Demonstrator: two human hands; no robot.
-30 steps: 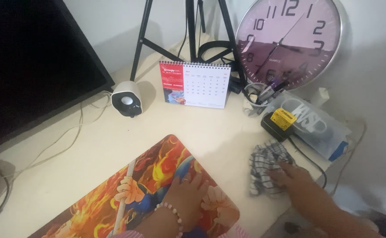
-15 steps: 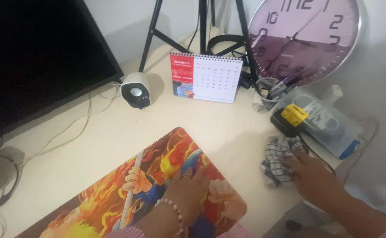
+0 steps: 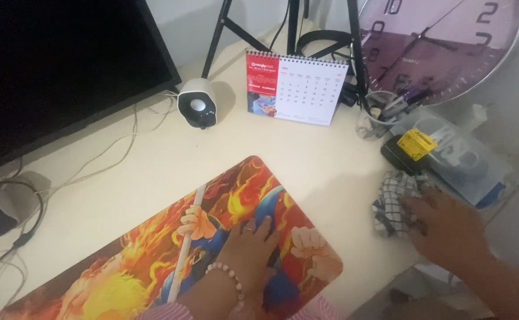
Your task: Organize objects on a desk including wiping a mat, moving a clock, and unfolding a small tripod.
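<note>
- Where the desk runs out at its right edge, the checked cloth (image 3: 397,201) lies bunched in a loose heap, just left of and beyond the right hand (image 3: 449,228), whose fingertips overlap its near right side
- The heap runs roughly front to back, its far end close to the black box with a yellow label (image 3: 407,151) and the clear plastic bag (image 3: 467,157)
- The right hand is much the nearer one to the cloth; the left hand (image 3: 248,252) is well apart, on the far side of a strip of bare cream desk (image 3: 330,178)
- Right hand's fingers look laid flat and a little apart on the cloth, but the hand is blurred, so whether they pinch any fabric cannot be told
- Left hand rests palm down on the flame-patterned desk mat (image 3: 152,261), fingers loosely together and pointing away, holding nothing; a ring and a bead bracelet show on it
- Behind stand a desk calendar (image 3: 298,89), a small white speaker (image 3: 198,109), a monitor (image 3: 58,71), tripod legs and a round wall clock (image 3: 449,41)
</note>
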